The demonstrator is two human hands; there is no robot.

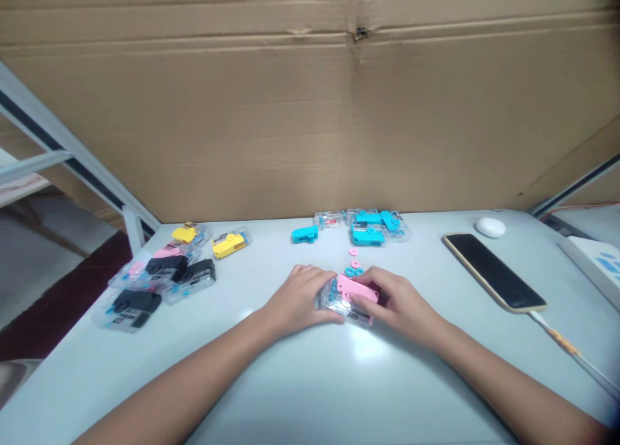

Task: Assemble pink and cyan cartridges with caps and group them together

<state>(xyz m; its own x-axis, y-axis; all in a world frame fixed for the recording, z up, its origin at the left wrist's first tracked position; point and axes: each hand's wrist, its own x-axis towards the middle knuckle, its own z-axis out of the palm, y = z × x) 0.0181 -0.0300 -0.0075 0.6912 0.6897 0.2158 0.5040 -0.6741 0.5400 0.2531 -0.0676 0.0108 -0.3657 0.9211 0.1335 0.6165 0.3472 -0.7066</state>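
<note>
Just below the frame's centre we have a clear plastic case (333, 301) with a pink plastic piece (358, 289) on it; its dark print is too small to read. Our left hand (301, 300) is half curled, gripping the case's left end; our right hand (404, 303) pinches the pink piece. Pink and blue rings (355, 264) lie just above. Left of frame, cases with black pieces (138, 301) bear blurred labels. At right lie a phone (494, 270) and a box (598, 261) with unreadable blue marks.
</note>
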